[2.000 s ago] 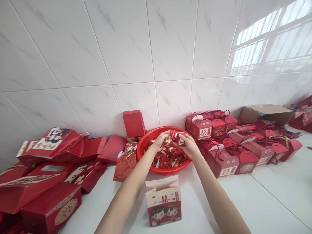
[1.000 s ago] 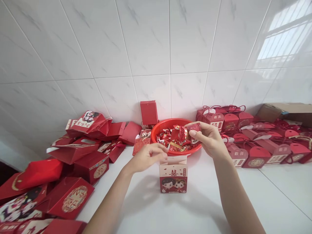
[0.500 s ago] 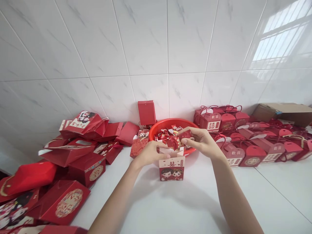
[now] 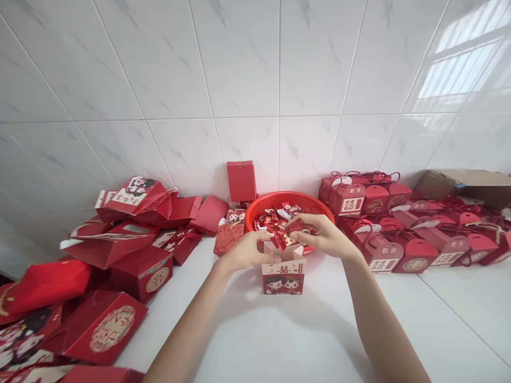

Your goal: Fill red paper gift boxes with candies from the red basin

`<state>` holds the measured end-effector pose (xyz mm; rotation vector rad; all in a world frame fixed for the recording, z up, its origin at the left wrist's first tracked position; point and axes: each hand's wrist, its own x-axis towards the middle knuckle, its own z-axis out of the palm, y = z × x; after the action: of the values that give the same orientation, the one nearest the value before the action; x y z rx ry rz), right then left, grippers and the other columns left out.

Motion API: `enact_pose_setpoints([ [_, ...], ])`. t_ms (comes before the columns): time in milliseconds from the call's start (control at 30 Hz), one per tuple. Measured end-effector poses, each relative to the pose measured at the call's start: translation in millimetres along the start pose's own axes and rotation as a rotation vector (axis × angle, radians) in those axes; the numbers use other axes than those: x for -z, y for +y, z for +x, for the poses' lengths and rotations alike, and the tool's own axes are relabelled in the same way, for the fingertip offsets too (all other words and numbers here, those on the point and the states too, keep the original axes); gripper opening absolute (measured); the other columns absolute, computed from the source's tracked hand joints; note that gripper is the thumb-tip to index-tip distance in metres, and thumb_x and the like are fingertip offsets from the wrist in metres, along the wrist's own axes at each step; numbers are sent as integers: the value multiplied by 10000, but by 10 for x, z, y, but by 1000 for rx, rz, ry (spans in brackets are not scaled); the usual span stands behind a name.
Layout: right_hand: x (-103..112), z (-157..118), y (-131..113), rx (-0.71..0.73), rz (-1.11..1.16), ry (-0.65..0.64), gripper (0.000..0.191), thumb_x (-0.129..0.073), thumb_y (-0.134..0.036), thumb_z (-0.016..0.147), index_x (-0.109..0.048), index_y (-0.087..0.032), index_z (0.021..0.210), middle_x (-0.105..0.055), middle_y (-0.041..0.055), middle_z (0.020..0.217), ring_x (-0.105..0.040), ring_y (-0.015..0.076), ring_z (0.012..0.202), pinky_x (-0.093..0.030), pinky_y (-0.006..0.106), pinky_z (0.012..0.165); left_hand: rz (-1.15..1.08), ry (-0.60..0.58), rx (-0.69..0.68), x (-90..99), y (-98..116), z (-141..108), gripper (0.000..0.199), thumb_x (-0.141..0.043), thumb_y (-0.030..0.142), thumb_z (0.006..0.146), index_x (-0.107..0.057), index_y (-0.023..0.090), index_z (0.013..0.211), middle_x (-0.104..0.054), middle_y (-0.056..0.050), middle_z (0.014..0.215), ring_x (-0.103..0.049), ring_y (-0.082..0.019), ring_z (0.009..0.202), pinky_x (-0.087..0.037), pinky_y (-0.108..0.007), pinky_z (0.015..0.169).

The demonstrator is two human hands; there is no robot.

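Observation:
A small red and cream gift box (image 4: 283,283) with two cartoon faces stands upright on the white surface, its top open. My left hand (image 4: 250,251) is closed on the box's left upper edge. Over the opening, my right hand (image 4: 325,235) pinches red-wrapped candy (image 4: 283,239); how many pieces it holds is partly hidden by the fingers. Right behind the box sits a red plastic basket (image 4: 250,211) with more wrapped candies (image 4: 284,214) in it.
Unfilled-looking red boxes (image 4: 120,330) lie heaped along the left. Rows of closed red boxes with cord handles (image 4: 383,252) stand on the right, near a cardboard box (image 4: 459,178). A red box (image 4: 241,181) leans by the tiled wall (image 4: 247,69).
My right hand has come slightly lower and left with the candy, closer over the box opening. My left hand keeps its hold on the box. The view has shifted slightly.

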<state>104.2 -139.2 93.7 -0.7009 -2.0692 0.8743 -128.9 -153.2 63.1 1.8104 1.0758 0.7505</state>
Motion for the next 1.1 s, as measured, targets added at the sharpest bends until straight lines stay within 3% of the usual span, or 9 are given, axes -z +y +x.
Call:
enact_pose_setpoints([
  [167,-34,22,59,-53,81,2,254,-667,-415,872,-737,-181,943,-684,30,780,-615,171,703,-481,277,612,-18,-22,1,2,-22,8,351,-841,419,663,-745,192,913,-731,-54,935,-659,-241,897,-503,-332,792],
  [400,-13,49,101,-90,177,172,276,-696,-435,840,-718,-168,904,-641,23,766,-549,138,649,-437,251,562,20,41,44,30,-42,14,573,-894,386,581,-758,212,1109,-712,-110,1207,-595,-357,1204,-462,-434,1005],
  [667,-13,16,73,-47,-75,-61,185,-614,-352,899,-704,-193,871,-673,17,757,-572,159,663,-426,262,586,-38,-36,30,19,-50,11,680,-879,354,614,-695,244,1260,-700,-91,1265,-605,-325,1203,-475,-419,1000],
  [833,-67,29,46,-22,-156,1,159,-602,-308,901,-700,-197,844,-690,26,793,-597,176,708,-430,270,609,12,-33,57,17,-32,-5,665,-861,386,639,-687,253,1267,-658,-100,1334,-663,-288,1073,-507,-397,916],
  [933,-101,35,34,4,-143,-19,130,-639,-307,881,-714,-202,868,-712,30,825,-623,181,735,-459,276,635,32,-16,45,16,-23,-5,646,-867,384,627,-704,253,1238,-692,-90,1266,-663,-278,1047,-513,-375,882],
  [1033,-129,49,40,39,-47,-72,159,-662,-345,875,-722,-216,945,-732,38,889,-663,195,799,-518,304,714,17,-53,55,19,-29,-2,643,-858,350,637,-696,240,1250,-755,-56,1008,-684,-249,913,-523,-348,808],
  [1100,-121,65,66,42,17,-10,193,-656,-379,881,-720,-218,965,-738,50,929,-683,206,839,-543,328,758,7,-110,75,27,-32,-4,651,-853,334,645,-686,235,1267,-756,-45,947,-686,-237,878,-525,-338,795],
])
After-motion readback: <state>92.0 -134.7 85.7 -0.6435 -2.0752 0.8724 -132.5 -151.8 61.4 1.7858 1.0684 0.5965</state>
